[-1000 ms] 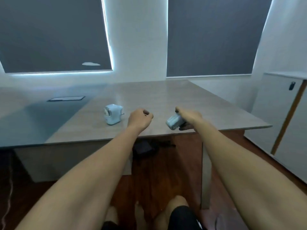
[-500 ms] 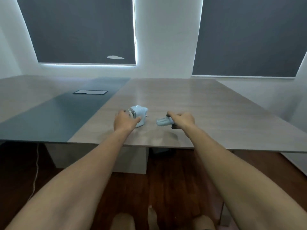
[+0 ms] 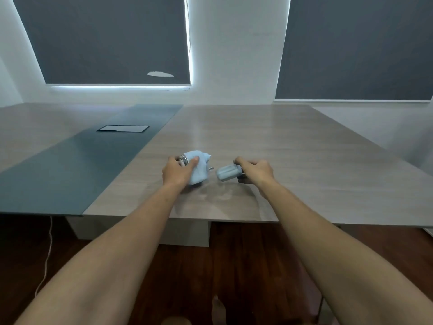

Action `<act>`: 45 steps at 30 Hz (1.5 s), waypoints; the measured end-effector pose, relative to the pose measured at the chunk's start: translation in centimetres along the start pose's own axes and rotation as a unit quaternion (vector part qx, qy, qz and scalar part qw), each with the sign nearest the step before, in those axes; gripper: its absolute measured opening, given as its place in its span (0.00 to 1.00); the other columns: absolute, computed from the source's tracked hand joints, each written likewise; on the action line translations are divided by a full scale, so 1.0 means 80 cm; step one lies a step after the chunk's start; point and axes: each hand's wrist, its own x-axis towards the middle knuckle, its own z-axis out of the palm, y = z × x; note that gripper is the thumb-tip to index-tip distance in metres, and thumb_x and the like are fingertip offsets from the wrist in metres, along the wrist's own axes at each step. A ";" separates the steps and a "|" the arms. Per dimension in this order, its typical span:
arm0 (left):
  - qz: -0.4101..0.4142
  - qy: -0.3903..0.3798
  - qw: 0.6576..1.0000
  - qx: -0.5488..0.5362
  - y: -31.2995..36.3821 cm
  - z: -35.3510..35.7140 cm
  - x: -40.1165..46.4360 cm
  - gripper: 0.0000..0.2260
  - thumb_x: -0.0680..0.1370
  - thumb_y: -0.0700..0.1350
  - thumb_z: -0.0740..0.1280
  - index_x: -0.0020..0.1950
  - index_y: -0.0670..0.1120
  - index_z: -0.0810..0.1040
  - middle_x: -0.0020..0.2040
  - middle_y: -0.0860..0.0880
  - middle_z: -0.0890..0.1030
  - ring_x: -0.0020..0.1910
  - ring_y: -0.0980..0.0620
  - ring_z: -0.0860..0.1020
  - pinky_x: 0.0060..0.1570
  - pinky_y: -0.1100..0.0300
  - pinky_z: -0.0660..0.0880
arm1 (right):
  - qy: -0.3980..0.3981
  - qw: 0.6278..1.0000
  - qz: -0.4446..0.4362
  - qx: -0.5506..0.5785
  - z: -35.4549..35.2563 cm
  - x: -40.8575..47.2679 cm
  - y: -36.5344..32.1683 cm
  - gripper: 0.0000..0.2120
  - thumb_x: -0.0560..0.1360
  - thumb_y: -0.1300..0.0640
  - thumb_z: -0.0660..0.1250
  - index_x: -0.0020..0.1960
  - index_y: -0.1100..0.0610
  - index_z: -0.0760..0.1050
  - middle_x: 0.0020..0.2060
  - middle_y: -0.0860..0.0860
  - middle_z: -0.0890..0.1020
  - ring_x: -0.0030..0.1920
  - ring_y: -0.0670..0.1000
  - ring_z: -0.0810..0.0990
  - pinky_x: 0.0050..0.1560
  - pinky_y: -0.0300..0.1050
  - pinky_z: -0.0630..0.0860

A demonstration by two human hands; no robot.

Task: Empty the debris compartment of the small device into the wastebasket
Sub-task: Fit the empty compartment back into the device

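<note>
Since half a second ago the left hand (image 3: pixel 177 171) has closed round the pale blue device (image 3: pixel 199 168), fingers wrapped over its metal end, where before it only reached it. Device stands on the wooden table (image 3: pixel 304 160) near the front edge. At three o'clock from it, apart by a small gap, the right hand (image 3: pixel 254 171) grips the ribbed compartment (image 3: pixel 227 172), held just above the tabletop with its rounded end pointing at nine o'clock toward the device. No wastebasket shows
</note>
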 end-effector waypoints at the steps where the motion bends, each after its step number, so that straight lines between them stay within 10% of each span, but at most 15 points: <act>1: -0.013 -0.008 1.000 -0.021 0.001 -0.002 0.003 0.27 0.70 0.60 0.71 0.61 0.43 0.76 0.58 0.45 0.81 0.58 0.44 0.79 0.58 0.54 0.74 | -0.005 1.000 0.004 0.018 0.001 0.001 -0.001 0.21 0.60 0.47 0.74 0.44 0.62 0.83 0.44 0.56 0.85 0.37 0.56 0.87 0.45 0.51 0.86; 17: -0.018 -0.113 0.983 -0.143 0.041 -0.005 -0.028 0.12 0.76 0.58 0.66 0.44 0.49 0.79 0.50 0.45 0.83 0.45 0.46 0.81 0.50 0.50 0.79 | -0.076 0.990 0.007 0.122 -0.003 -0.016 -0.016 0.22 0.68 0.51 0.76 0.55 0.66 0.81 0.52 0.63 0.85 0.38 0.57 0.85 0.43 0.47 0.85; 29: -0.004 -0.141 0.972 -0.186 0.059 -0.003 -0.048 0.21 0.74 0.54 0.71 0.59 0.41 0.78 0.56 0.43 0.83 0.50 0.45 0.82 0.50 0.48 0.81 | -0.142 0.978 0.005 0.153 0.004 -0.046 -0.013 0.25 0.71 0.53 0.77 0.61 0.65 0.75 0.56 0.61 0.83 0.55 0.62 0.85 0.48 0.49 0.83; 45: -0.013 0.092 0.995 -0.031 -0.001 -0.080 -0.036 0.25 0.65 0.53 0.78 0.57 0.43 0.79 0.55 0.45 0.83 0.54 0.46 0.81 0.58 0.55 0.76 | -0.113 0.992 0.021 0.058 0.055 -0.045 -0.003 0.16 0.75 0.46 0.71 0.54 0.58 0.77 0.49 0.55 0.82 0.45 0.57 0.84 0.42 0.52 0.84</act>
